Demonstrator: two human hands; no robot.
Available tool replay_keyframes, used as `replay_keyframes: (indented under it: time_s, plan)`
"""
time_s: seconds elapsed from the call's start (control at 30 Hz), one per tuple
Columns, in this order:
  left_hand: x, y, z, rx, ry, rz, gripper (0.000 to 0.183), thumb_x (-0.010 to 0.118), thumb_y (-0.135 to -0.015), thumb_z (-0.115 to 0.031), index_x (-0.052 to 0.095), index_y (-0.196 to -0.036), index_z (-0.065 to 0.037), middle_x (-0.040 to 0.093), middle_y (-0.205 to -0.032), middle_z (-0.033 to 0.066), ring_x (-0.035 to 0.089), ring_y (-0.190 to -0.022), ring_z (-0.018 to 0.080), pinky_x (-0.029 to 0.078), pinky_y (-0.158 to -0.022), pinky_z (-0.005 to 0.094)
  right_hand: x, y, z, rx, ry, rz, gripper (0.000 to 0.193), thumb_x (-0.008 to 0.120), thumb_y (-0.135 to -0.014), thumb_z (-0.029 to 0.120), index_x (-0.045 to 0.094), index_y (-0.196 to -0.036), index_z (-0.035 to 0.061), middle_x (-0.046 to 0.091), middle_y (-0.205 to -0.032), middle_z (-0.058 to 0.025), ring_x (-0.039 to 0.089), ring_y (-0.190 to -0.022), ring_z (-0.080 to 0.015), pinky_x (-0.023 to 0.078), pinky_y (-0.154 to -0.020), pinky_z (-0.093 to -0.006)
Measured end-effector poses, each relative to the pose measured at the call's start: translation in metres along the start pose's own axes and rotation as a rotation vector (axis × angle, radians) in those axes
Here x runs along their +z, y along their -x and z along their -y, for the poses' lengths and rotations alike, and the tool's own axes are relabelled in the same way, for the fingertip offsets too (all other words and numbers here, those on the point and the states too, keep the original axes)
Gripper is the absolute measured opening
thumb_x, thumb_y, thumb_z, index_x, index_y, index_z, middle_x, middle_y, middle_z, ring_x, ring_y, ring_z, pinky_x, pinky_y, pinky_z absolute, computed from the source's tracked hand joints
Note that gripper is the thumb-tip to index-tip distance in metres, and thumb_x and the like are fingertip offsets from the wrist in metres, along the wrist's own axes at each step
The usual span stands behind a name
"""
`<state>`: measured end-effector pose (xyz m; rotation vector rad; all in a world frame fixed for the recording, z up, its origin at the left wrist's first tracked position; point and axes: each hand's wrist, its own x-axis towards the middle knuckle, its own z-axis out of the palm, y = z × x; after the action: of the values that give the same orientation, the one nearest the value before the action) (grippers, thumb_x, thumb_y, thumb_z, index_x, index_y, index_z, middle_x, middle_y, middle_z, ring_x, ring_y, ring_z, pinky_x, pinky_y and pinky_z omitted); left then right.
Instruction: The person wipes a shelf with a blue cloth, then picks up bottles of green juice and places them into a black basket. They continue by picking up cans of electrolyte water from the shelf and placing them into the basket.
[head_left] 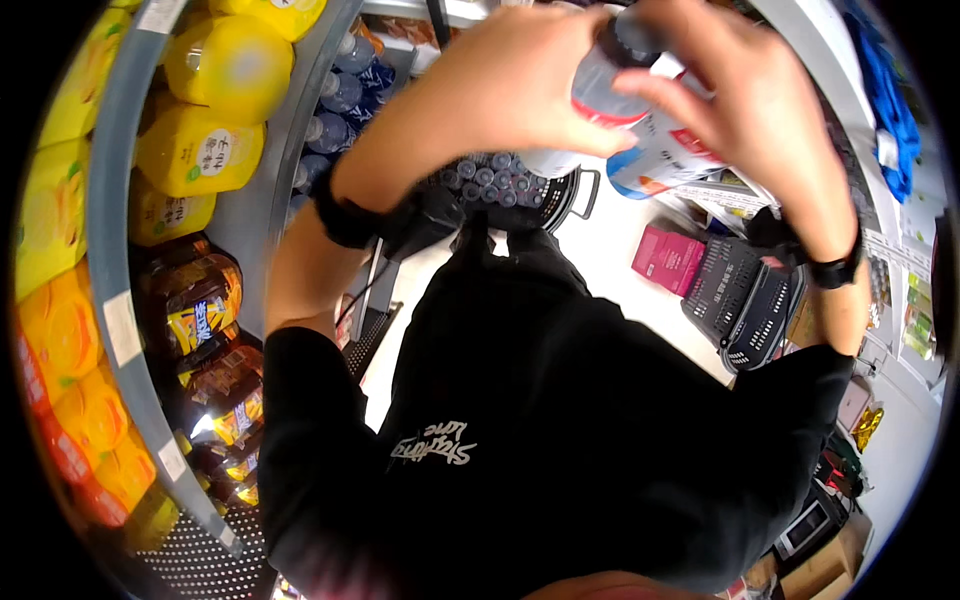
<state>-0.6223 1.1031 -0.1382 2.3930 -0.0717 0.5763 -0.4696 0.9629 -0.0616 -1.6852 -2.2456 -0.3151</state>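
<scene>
Both my hands are raised close to the camera around a clear plastic bottle [600, 85] with a dark cap and a red-edged label. My left hand [510, 85] wraps the bottle's body from the left. From the right, my right hand [740, 90] has its fingers curled over the cap end. A second white, red and blue labelled bottle or pack [665, 150] sits just under the right hand; whether that hand holds it is unclear. Each wrist carries a black band. My black sweatshirt fills the lower middle.
On the left, a grey shelf rail [115, 230] fronts yellow bottles [205, 150], dark bottles [205, 300] and orange bottles [70, 400]. Below my hands stands a basket of dark-capped bottles [495, 180]. An empty black basket [745, 295] and a pink pack [668, 258] lie on the pale floor.
</scene>
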Motion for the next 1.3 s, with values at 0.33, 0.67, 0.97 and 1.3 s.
replay_keyframes:
  time_s: [0.33,0.67,0.97,1.3]
  plan:
    - [0.157,0.167,0.163,-0.719,0.125,-0.156,0.063,0.089,-0.064,-0.026,0.06,-0.116,-0.005,0.07,-0.104,0.0163,0.07,-0.095,0.0302,0.054,-0.082,0.0369,0.257,0.099,-0.022,0.436,-0.232,0.374,0.029,0.067,-0.088,0.03,0.058,-0.086,0.0019,0.062,-0.08,-0.017,0.065,-0.076,-0.0363,0.052,-0.066,-0.0452]
    - [0.276,0.296,0.218,-0.883,0.142,-0.226,0.063,0.09,-0.061,-0.022,0.061,-0.114,-0.008,0.067,-0.105,0.013,0.067,-0.098,0.0305,0.054,-0.085,0.0391,0.57,0.249,-0.069,0.737,-0.182,0.744,0.036,0.057,-0.095,0.038,0.061,-0.1,0.0025,0.067,-0.095,-0.0246,0.066,-0.088,-0.0408,0.054,-0.077,-0.0492]
    - [0.343,0.334,0.268,-0.919,0.211,-0.234,0.063,0.091,-0.059,-0.018,0.061,-0.114,-0.008,0.066,-0.111,0.0129,0.066,-0.1,0.0297,0.054,-0.086,0.039,0.739,0.348,-0.084,0.697,-0.116,0.726,0.037,0.059,-0.092,0.032,0.061,-0.117,0.0044,0.064,-0.112,-0.0232,0.06,-0.106,-0.0433,0.052,-0.086,-0.049]
    - [0.371,0.346,0.317,-0.813,0.125,-0.118,0.068,0.091,-0.06,-0.022,0.059,-0.119,-0.01,0.065,-0.112,0.0112,0.064,-0.103,0.0306,0.054,-0.085,0.0399,0.868,0.393,-0.088,0.62,-0.209,1.004,0.04,0.069,-0.081,0.02,0.058,-0.116,0.0032,0.065,-0.11,-0.0242,0.062,-0.109,-0.0392,0.052,-0.089,-0.0484]
